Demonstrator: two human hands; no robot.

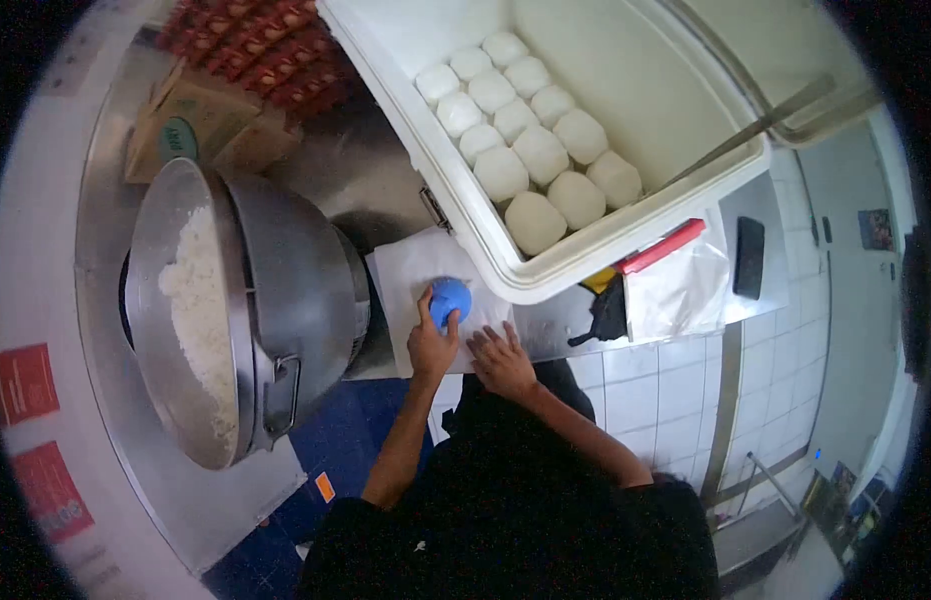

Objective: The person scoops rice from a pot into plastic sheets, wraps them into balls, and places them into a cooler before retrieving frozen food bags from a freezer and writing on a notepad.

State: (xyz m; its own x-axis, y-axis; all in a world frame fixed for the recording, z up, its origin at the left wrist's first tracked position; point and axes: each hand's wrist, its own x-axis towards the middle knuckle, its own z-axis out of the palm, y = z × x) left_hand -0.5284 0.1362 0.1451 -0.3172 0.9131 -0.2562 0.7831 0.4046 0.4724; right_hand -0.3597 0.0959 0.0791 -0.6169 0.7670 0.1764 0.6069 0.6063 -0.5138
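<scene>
My left hand (432, 342) is closed around a small blue rounded thing (451, 298), perhaps a cup or bowl, resting on white sheets of paper (405, 268). Its underside and whatever it may cover are hidden. To the right, my right hand (500, 362) lies with fingers spread on the near edge of the paper, holding nothing. Beyond both hands stands a white insulated box (480, 235), its inside showing several white round balls (540, 155) packed close together.
At left, a large tilted metal bowl (295, 300) contains a white grainy mass (200, 290). Red egg trays (255, 50) and a cardboard box (185, 125) sit behind. A clear plastic bag (675, 295), black cloth-like bundle (607, 312) and dark phone (748, 258) lie at right.
</scene>
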